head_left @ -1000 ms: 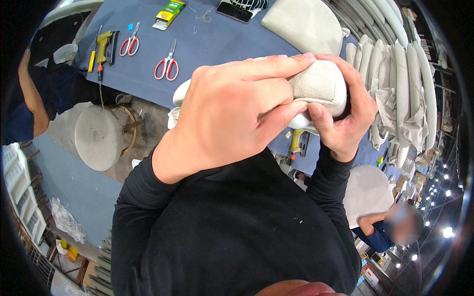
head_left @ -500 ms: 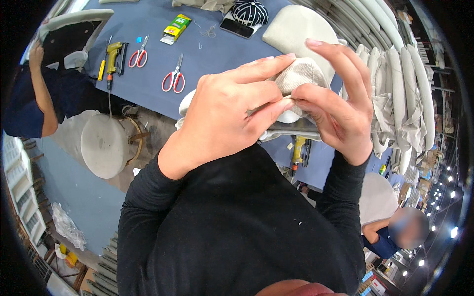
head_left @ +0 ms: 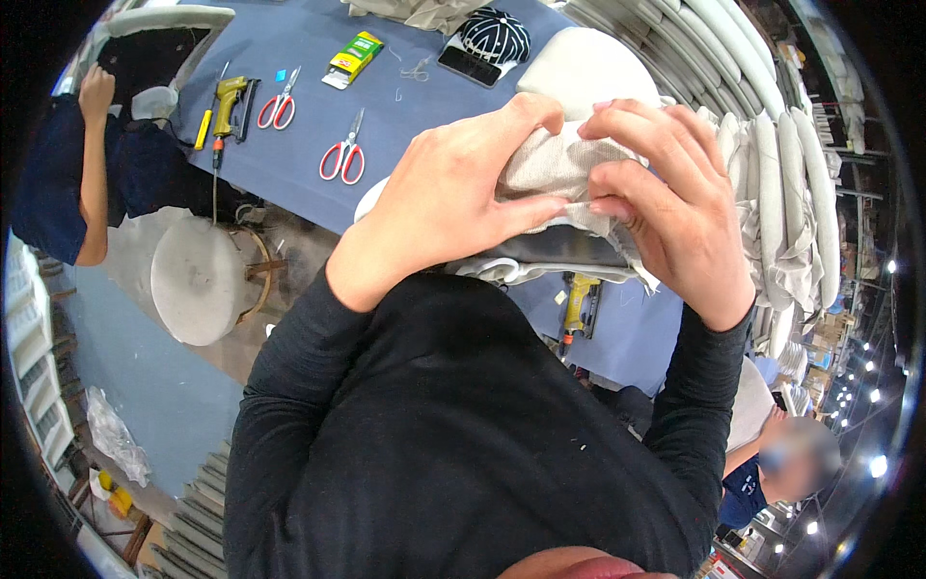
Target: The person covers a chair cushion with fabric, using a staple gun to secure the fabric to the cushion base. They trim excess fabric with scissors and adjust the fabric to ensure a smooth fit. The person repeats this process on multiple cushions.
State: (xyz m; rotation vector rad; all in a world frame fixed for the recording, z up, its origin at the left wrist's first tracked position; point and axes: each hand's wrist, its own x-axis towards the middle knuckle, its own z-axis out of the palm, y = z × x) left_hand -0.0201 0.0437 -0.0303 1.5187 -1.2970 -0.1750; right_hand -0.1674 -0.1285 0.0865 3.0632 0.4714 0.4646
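Note:
Over the table, both my hands work on a piece of beige woven fabric [head_left: 550,159] bunched over an upholstered part. My left hand [head_left: 458,183] grips the fabric from the left, its thumb along the lower edge and its fingers over the top. On the other side, my right hand [head_left: 670,183] has curled fingers, with thumb and forefinger pinching the fabric's frayed edge. Below the hands shows a dark panel [head_left: 564,246] with loose fabric along its rim. What lies inside the fabric is hidden.
On the blue table [head_left: 289,164] lie two scissors [head_left: 342,159], a staple gun [head_left: 230,101], a yellow-green box [head_left: 353,58], a phone [head_left: 470,66] and a cap [head_left: 494,37]. Another staple gun [head_left: 577,304] is nearer me. Padded panels [head_left: 805,212] stand right. Co-workers [head_left: 48,193] are on both sides.
My hands have moved apart, and my right hand has shifted right and down. More of the fabric and the dark panel now shows. The right fingers have curled in from being raised.

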